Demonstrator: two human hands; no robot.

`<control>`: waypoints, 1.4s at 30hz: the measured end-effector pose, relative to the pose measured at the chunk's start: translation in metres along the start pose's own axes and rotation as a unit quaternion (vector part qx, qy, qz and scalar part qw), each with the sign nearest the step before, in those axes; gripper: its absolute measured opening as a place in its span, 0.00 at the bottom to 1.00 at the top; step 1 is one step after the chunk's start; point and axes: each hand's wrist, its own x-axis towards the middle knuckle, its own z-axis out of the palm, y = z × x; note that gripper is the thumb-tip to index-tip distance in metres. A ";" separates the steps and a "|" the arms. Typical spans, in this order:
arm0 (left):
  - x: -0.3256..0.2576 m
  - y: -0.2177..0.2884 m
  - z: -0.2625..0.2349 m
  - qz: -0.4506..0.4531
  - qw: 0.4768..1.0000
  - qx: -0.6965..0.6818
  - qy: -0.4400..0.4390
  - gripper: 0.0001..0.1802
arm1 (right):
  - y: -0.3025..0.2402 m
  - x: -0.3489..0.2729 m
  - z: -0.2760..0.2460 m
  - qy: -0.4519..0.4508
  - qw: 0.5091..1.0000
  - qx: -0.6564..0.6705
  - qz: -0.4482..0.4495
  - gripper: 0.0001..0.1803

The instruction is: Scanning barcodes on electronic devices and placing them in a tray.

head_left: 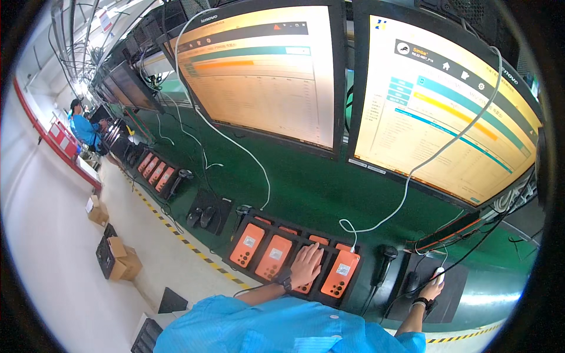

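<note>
My left hand (306,264) lies with its fingers stretched out over one of the orange phones, which stays partly hidden beneath it. That phone sits in a black tray (356,275) holding several orange phones, back side up. To the hand's right is another orange phone (341,274) with a white label; a white cable (406,189) meets its far end. Left of the hand lie a labelled phone (274,257) and a further one (246,245). My right hand (432,289) is closed over a white computer mouse (439,272) on a black mouse pad (456,288).
Two lit monitors, the left one (265,76) and the right one (435,112), stand behind the tray. A black handheld scanner (385,263) and a black mouse (411,281) lie between my hands. Further left are another phone tray (156,170), cardboard boxes (125,259) and a person (83,125) in blue.
</note>
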 end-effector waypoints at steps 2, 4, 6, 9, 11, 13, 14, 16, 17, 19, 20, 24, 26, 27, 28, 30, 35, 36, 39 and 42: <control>-0.001 -0.001 0.000 -0.004 1.000 0.005 -0.002 0.32 | -0.006 -0.002 0.000 0.002 1.000 -0.001 -0.003 0.23; 0.000 0.000 0.000 -0.002 1.000 0.002 -0.005 0.32 | 0.002 -0.002 0.003 0.008 1.000 -0.010 -0.001 0.23; 0.001 0.000 0.000 -0.004 1.000 -0.001 -0.002 0.32 | 0.004 0.000 0.007 0.045 0.999 -0.014 -0.011 0.23; 0.001 0.000 0.000 -0.005 1.000 -0.002 -0.006 0.32 | 0.004 0.003 0.006 0.020 1.000 -0.009 -0.006 0.23; -0.001 -0.001 0.000 -0.006 1.000 0.001 -0.004 0.32 | 0.000 0.001 0.004 0.011 1.000 -0.007 -0.007 0.23; -0.001 -0.001 0.000 -0.004 1.000 -0.001 -0.002 0.32 | 0.000 0.001 0.003 0.005 1.000 -0.009 -0.006 0.23; -0.001 -0.002 0.000 -0.004 1.000 -0.001 -0.003 0.32 | 0.000 0.001 0.003 0.003 1.000 -0.010 -0.005 0.23; 0.000 -0.001 0.000 -0.002 1.000 -0.003 -0.004 0.32 | 0.003 0.001 0.004 0.002 1.000 -0.012 -0.004 0.23; 0.000 0.000 0.000 -0.004 1.000 -0.004 -0.006 0.32 | 0.004 0.001 0.004 -0.003 1.000 -0.028 -0.007 0.24; 0.000 0.000 -0.001 -0.007 1.000 -0.003 -0.006 0.32 | 0.003 0.002 0.004 -0.007 0.999 -0.043 -0.012 0.25; 0.000 0.001 -0.001 -0.008 1.000 -0.006 -0.005 0.32 | 0.004 0.002 0.003 -0.019 0.998 -0.051 -0.009 0.25; -0.002 0.001 -0.002 -0.017 1.000 -0.010 -0.005 0.32 | -0.004 0.008 0.002 -0.049 0.998 -0.044 0.002 0.25; 0.000 0.001 -0.001 -0.011 1.000 -0.019 0.001 0.32 | 0.005 0.005 0.001 -0.052 0.997 -0.057 0.001 0.25; -0.003 0.001 -0.002 -0.007 1.000 -0.025 0.004 0.32 | 0.005 0.003 0.000 -0.059 0.996 -0.069 -0.001 0.26; -0.004 0.001 -0.001 -0.015 1.000 -0.024 0.005 0.32 | 0.005 0.003 -0.001 -0.055 0.997 -0.062 0.002 0.27; -0.002 0.001 0.002 -0.007 1.000 -0.005 0.005 0.32 | 0.006 0.006 -0.004 -0.061 0.997 -0.048 -0.007 0.27; -0.002 -0.001 0.001 -0.013 1.000 -0.009 0.000 0.32 | 0.003 0.009 -0.009 -0.110 0.993 -0.033 -0.007 0.27; -0.002 -0.002 0.002 -0.014 1.000 -0.010 0.001 0.32 | 0.002 0.007 -0.010 -0.100 0.994 -0.038 -0.008 0.27; -0.003 -0.002 0.002 -0.015 1.000 -0.011 0.002 0.33 | 0.000 0.010 -0.015 -0.115 0.992 -0.041 -0.006 0.27; -0.003 -0.002 0.002 -0.013 1.000 -0.013 0.002 0.32 | 0.001 0.009 -0.016 -0.116 0.992 -0.040 -0.009 0.28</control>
